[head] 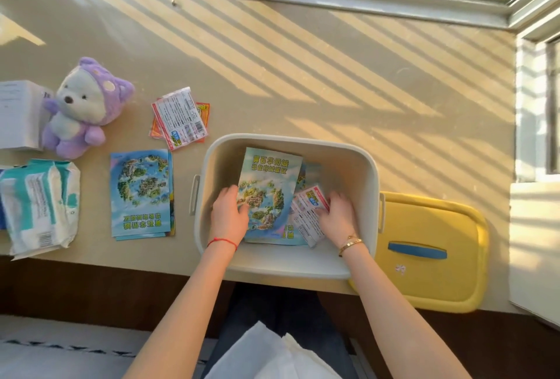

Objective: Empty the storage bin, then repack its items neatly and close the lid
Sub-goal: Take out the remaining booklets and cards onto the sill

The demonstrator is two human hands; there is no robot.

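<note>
A white storage bin (368, 166) stands open at the table's front edge. Inside it a blue picture brochure (269, 178) leans tilted over others below. My left hand (228, 215) grips the brochure's left edge. My right hand (336, 216) holds a small pink and white packet (309, 212) at the bin's right side. The yellow lid (436, 275) with a blue handle lies flat to the right of the bin. On the table to the left lie a brochure stack (141, 194), flat packets (180, 118), a purple plush bear (81, 109) and a wipes pack (39, 206).
A white box (18, 115) stands at the far left behind the bear. A window frame (363, 0) runs along the back of the table. A white ledge (533, 245) rises at the right. Sunlit bare tabletop (333, 75) lies behind the bin.
</note>
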